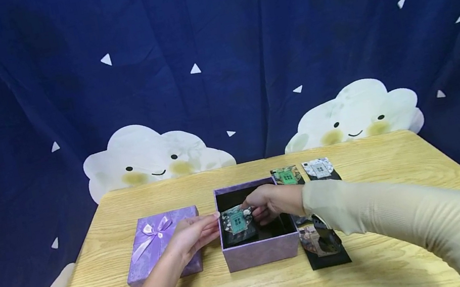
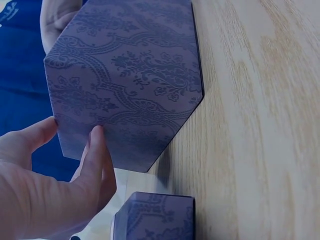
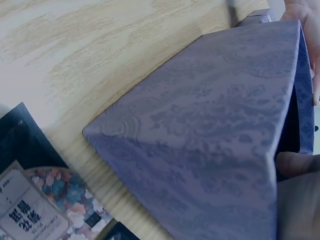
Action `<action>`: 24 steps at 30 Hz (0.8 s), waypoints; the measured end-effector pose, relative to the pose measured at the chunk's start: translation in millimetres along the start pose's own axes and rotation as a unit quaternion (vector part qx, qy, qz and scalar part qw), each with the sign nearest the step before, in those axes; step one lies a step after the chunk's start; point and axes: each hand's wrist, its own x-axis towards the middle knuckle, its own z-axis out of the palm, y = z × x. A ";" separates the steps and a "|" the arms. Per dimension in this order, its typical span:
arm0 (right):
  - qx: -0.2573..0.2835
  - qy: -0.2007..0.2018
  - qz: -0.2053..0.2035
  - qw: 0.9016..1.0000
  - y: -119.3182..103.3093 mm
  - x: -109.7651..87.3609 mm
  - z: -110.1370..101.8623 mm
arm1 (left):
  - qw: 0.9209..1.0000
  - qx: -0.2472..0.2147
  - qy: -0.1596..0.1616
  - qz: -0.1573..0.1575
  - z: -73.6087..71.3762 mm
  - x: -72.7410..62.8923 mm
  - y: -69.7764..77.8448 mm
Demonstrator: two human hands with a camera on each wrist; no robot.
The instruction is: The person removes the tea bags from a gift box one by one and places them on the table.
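An uncovered purple patterned box (image 1: 262, 253) with a dark inside stands at the middle of the table. Inside it, toward the left wall, is a dark packet (image 1: 238, 224) with a teal label and floral print. My right hand (image 1: 270, 203) reaches over the box's right wall and pinches that packet at its right edge. In the right wrist view the box wall hides most of this hand. Against the outside of the left wall, my left hand (image 1: 195, 234) rests its fingertips, with the thumb at the rim; the fingers (image 2: 95, 155) are mostly straight.
The purple lid (image 1: 162, 245) with a ribbon bow lies left of the box. To the right are a green-labelled packet (image 1: 287, 176), a white-labelled packet (image 1: 320, 168) and a pinkish floral packet (image 1: 322, 245); another is partly hidden under the right arm. A dark blue curtain (image 1: 218, 22) hangs behind the table.
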 end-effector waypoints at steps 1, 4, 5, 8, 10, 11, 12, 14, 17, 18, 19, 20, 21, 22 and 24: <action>-0.003 -0.003 -0.001 1.000 -0.4 -0.3 -0.9 | 1.000 0.000 0.001 0.000 0.1 -0.1 -0.2; -0.009 -0.017 -0.005 1.000 -2.6 -1.2 -3.4 | 1.000 0.001 0.005 -0.001 0.4 -0.5 -0.8; -0.008 -0.023 -0.004 1.000 -3.6 -1.6 -4.0 | 1.000 0.002 0.005 -0.001 0.4 -0.5 -1.0; -0.002 -0.031 -0.007 1.000 -7.6 -2.6 -4.7 | 1.000 0.000 0.007 0.000 0.3 -0.1 -1.1; -0.001 -0.036 -0.008 0.999 -10.7 -3.0 -4.2 | 1.000 -0.001 0.007 -0.001 0.3 0.3 -0.9; -0.002 -0.038 -0.007 0.999 -12.2 -3.0 -3.9 | 1.000 -0.001 0.006 -0.001 0.4 0.6 -0.7; -0.004 -0.038 -0.008 0.999 -13.7 -3.2 -3.4 | 1.000 0.000 0.006 -0.002 0.7 0.8 -0.5; -0.006 -0.045 -0.008 0.999 -16.8 -2.5 -1.9 | 1.000 0.000 0.006 -0.003 1.3 1.0 0.1; -0.008 -0.049 -0.010 0.999 -21.2 -1.6 1.7 | 1.000 0.004 0.004 -0.003 2.1 1.1 0.6; -0.007 -0.050 -0.013 0.999 -22.5 -1.2 3.6 | 1.000 0.004 0.004 -0.004 2.3 1.2 0.9; -0.006 -0.054 -0.015 0.998 -24.1 -0.7 5.7 | 1.000 0.004 0.006 -0.004 2.2 1.3 1.1; -0.006 -0.055 -0.018 0.998 -25.1 -0.3 8.1 | 1.000 0.005 0.008 -0.004 2.0 1.4 1.3; -0.008 -0.057 -0.021 0.998 -25.9 0.4 10.6 | 1.000 0.005 0.008 -0.004 1.8 1.3 1.1; -0.008 -0.060 -0.022 0.998 -26.6 0.9 13.3 | 1.000 0.006 0.008 -0.005 1.5 1.1 1.1; -0.008 -0.064 -0.022 0.998 -27.4 1.9 18.2 | 1.000 0.004 0.009 -0.004 1.0 0.7 0.9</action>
